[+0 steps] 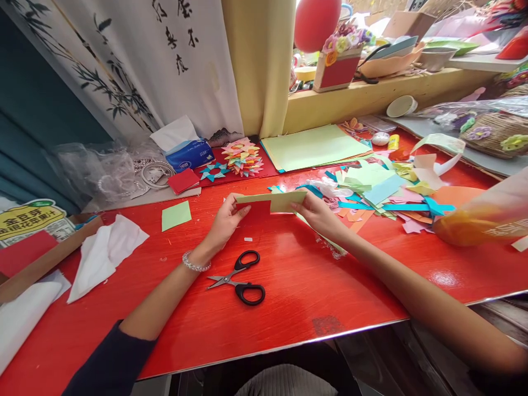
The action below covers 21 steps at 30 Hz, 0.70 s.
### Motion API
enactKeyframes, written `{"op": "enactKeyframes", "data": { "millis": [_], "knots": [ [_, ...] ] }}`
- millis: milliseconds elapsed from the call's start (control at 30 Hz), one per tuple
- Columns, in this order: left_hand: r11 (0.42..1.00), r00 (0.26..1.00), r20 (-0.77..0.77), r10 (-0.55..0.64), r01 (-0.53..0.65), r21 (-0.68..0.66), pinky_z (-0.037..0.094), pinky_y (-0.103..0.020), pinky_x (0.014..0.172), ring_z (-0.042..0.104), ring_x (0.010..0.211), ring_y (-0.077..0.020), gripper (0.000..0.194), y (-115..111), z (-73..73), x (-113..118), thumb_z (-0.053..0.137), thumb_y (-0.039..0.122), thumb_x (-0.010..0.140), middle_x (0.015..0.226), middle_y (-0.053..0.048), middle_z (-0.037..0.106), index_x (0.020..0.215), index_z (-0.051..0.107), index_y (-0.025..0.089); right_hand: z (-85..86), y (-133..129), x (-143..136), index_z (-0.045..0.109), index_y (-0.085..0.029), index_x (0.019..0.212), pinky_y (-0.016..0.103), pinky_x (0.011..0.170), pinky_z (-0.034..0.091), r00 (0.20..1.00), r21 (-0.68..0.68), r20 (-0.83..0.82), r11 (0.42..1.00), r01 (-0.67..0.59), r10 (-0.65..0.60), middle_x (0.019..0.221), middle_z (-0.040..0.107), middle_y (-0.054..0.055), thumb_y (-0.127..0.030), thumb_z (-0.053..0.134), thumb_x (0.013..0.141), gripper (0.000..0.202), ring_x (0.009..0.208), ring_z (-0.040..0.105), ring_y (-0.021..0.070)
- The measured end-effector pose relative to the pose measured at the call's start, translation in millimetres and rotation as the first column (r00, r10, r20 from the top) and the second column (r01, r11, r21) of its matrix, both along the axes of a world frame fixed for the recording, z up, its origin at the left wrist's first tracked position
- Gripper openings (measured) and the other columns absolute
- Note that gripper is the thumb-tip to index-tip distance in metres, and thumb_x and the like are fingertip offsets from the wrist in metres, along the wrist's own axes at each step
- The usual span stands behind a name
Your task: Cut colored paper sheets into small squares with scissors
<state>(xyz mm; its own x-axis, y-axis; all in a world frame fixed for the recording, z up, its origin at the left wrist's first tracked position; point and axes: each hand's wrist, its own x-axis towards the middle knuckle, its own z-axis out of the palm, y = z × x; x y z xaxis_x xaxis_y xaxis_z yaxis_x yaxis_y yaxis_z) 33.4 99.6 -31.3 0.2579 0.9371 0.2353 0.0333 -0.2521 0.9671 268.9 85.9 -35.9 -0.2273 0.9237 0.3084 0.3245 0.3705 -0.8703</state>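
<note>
Both hands are up over the glossy red table (289,297), sharing one pale yellow-green folded paper strip (274,200). The left hand (225,223) pinches the strip's left end between thumb and fingertips, a beaded bracelet (196,264) on its wrist. The right hand (317,215) clamps the right end, fingers closed on the paper. The strip sits just above the tabletop, between the two hands. Black-handled scissors (241,278) lie closed near the left wrist. A heap of coloured paper scraps (383,192) spreads just beyond the right hand.
</note>
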Motion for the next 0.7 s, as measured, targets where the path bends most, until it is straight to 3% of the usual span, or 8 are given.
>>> {"op": "enactKeyframes", "data": {
  "millis": [167, 233, 400, 567, 700],
  "knots": [
    [0.996, 0.982, -0.186, 0.042, -0.026, 0.087, 0.044, -0.023, 0.073, 0.055, 0.083, -0.0133, 0.023, 1.0, 1.3, -7.4, 0.061, 0.036, 0.08, 0.09, 0.001, 0.058, 0.094, 0.052, 0.021, -0.9, -1.7, -0.7, 0.045, -0.021, 0.09, 0.036, 0.072, 0.043, 0.999, 0.033, 0.052, 0.999, 0.002, -0.004, 0.086, 0.053, 0.005, -0.035, 0.043, 0.087, 0.015, 0.082, 0.051, 0.0204],
    [0.997, 0.963, -0.268, -0.01, 0.03, 0.071, 0.045, -0.026, 0.077, 0.057, 0.088, -0.016, 0.03, 2.2, 0.7, -11.8, 0.064, 0.037, 0.077, 0.095, -0.001, 0.061, 0.099, 0.052, 0.021, -2.4, -1.5, -0.3, 0.044, -0.021, 0.091, 0.036, 0.072, 0.044, 0.998, 0.028, 0.068, 1.0, -0.005, 0.003, 0.087, 0.053, 0.005, -0.036, 0.043, 0.087, 0.016, 0.081, 0.052, 0.0206],
    [0.99, 0.945, -0.298, -0.134, 0.143, 0.009, 0.046, -0.034, 0.088, 0.059, 0.103, -0.0213, 0.04, 2.5, -1.4, -18.7, 0.063, 0.038, 0.078, 0.113, -0.006, 0.063, 0.112, 0.052, 0.02, -3.1, -2.2, -1.2, 0.043, -0.021, 0.093, 0.038, 0.074, 0.046, 0.998, 0.008, 0.068, 1.0, 0.003, -0.003, 0.089, 0.054, 0.005, -0.034, 0.044, 0.087, 0.015, 0.084, 0.053, 0.0211],
    [0.994, 0.884, -0.467, -0.021, 0.069, 0.085, 0.046, -0.038, 0.089, 0.059, 0.103, -0.0247, 0.043, 1.5, -0.1, -20.9, 0.063, 0.042, 0.077, 0.113, -0.009, 0.064, 0.112, 0.058, 0.018, 0.4, -3.8, -1.6, 0.044, -0.021, 0.092, 0.037, 0.072, 0.047, 0.999, -0.02, 0.04, 1.0, 0.01, -0.009, 0.089, 0.055, 0.005, -0.03, 0.043, 0.086, 0.01, 0.084, 0.054, 0.0209],
    [0.998, 0.908, -0.414, -0.064, 0.052, -0.04, 0.049, -0.037, 0.084, 0.062, 0.099, -0.0251, 0.044, 1.8, -1.6, -21.2, 0.064, 0.044, 0.075, 0.111, -0.009, 0.066, 0.11, 0.059, 0.017, -0.5, -3.0, -0.2, 0.044, -0.021, 0.094, 0.036, 0.071, 0.046, 0.998, -0.039, 0.062, 0.999, -0.01, 0.012, 0.09, 0.055, 0.006, -0.029, 0.043, 0.086, 0.012, 0.085, 0.053, 0.0214]
  ]
}}
